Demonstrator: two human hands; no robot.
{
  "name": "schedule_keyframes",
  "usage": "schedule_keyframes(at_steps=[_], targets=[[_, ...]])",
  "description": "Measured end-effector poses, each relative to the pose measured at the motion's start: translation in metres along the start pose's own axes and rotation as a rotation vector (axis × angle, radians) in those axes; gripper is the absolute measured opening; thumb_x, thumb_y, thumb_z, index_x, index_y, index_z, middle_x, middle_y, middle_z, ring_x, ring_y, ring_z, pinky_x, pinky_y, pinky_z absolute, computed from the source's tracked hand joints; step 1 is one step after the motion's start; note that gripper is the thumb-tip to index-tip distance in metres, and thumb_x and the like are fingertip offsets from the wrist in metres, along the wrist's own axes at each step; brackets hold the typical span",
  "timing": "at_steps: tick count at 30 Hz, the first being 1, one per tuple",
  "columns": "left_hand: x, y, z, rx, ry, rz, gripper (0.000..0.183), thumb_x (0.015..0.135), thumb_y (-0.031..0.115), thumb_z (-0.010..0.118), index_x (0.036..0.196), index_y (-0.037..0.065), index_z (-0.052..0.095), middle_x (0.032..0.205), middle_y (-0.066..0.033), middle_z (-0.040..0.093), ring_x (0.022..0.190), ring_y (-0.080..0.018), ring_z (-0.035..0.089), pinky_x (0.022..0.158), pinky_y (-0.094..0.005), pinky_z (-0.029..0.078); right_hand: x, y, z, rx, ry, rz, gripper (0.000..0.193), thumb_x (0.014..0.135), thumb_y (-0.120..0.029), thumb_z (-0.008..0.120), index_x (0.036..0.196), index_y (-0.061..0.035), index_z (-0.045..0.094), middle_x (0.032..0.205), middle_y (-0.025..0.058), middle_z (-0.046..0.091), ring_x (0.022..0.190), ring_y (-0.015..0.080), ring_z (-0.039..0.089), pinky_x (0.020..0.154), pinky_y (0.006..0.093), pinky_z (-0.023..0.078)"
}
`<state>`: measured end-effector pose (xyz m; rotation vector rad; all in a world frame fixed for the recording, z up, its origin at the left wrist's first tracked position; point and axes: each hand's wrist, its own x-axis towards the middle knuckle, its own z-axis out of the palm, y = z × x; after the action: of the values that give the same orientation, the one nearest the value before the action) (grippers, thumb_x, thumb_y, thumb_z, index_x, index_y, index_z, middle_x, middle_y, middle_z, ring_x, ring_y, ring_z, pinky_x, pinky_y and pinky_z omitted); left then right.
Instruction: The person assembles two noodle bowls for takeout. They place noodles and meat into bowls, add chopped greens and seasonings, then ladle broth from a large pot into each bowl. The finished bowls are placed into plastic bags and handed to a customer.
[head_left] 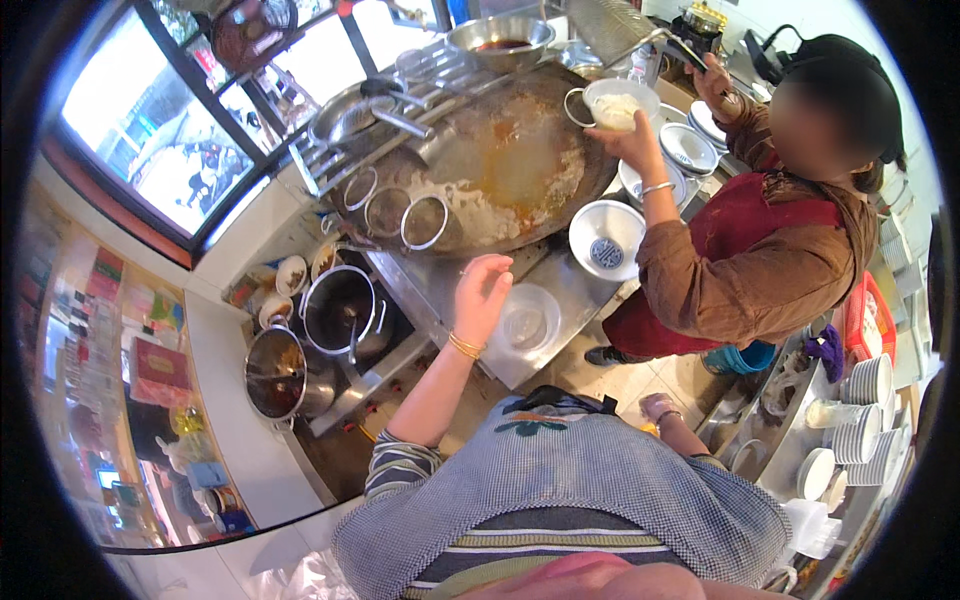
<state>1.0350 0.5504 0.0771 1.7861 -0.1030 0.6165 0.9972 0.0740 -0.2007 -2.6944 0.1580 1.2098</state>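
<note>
Steel counter point(560, 290), grey, beside a very wide wok point(520, 160) of orange broth and pale froth.

- Left hand point(482, 292): raised over the counter edge, fingers loosely spread, holding nothing; gold bangle at the wrist. Nearest thing: a clear plastic tub point(527, 320), just right of the hand, standing on the counter, not touched.
- Right hand point(658, 406): low at the person's side; whether it is closed or holds anything cannot be told.
- White bowl point(606, 238) with a blue mark: on the counter beyond the tub, between it and the wok.
- Co-worker in a brown top and red apron: one hand holds a white bowl of noodles point(620, 103) over the wok rim.
- Two dark stockpots point(305, 340), lower left, with ladles.
- Three wire ring strainers point(395, 208) on the wok's near edge.
- Stacked white plates point(868, 420), far right.
</note>
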Motion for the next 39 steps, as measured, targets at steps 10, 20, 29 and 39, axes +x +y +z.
schedule_keyframes(at_steps=[10,20,29,39], targets=[[0.103,-0.014,0.099,-0.528,-0.120,-0.571,0.058,0.099,0.036,0.058,0.144,0.005,0.040,0.138,-0.0129,0.051,0.122,-0.0243,0.054,0.105,-0.0378,0.043,0.058,0.036,0.007,-0.105,0.085,-0.398,0.026,0.087,-0.031,0.056,0.089,-0.0105,0.072,0.090,0.0068,0.074,0.088,0.0237,0.071,0.075,0.0382,0.054],[0.021,0.024,0.127,-0.971,0.083,-0.673,0.059,0.092,0.016,0.062,0.143,0.003,0.037,0.138,-0.0136,0.053,0.126,-0.0269,0.053,0.110,-0.0442,0.041,-0.023,-0.193,-0.195,0.391,0.094,-1.033,0.036,0.091,-0.019,0.054,0.125,-0.0195,0.043,0.129,-0.0012,0.034,0.117,0.0142,0.045,0.093,0.0366,0.045],[-0.147,0.107,0.054,-0.816,0.654,-0.330,0.083,0.079,0.010,0.079,0.146,0.007,0.030,0.131,-0.0073,0.053,0.120,-0.0192,0.054,0.101,-0.0357,0.048,-0.143,-0.233,-0.216,-1.321,0.839,-1.850,0.074,0.094,-0.009,0.053,0.157,-0.0275,0.018,0.163,-0.0085,-0.001,0.143,0.0056,0.021,0.109,0.0352,0.037],[-0.516,0.257,0.035,-0.488,1.463,-0.403,0.092,0.081,0.001,0.071,0.154,0.006,0.016,0.124,-0.0142,0.060,0.114,-0.0207,0.057,0.101,-0.0362,0.044,-0.056,-0.262,-0.179,-2.466,3.919,0.799,0.079,0.097,-0.056,0.047,0.154,-0.0064,0.024,0.152,0.0182,0.032,0.135,0.0266,0.036,0.115,0.0347,0.024]])
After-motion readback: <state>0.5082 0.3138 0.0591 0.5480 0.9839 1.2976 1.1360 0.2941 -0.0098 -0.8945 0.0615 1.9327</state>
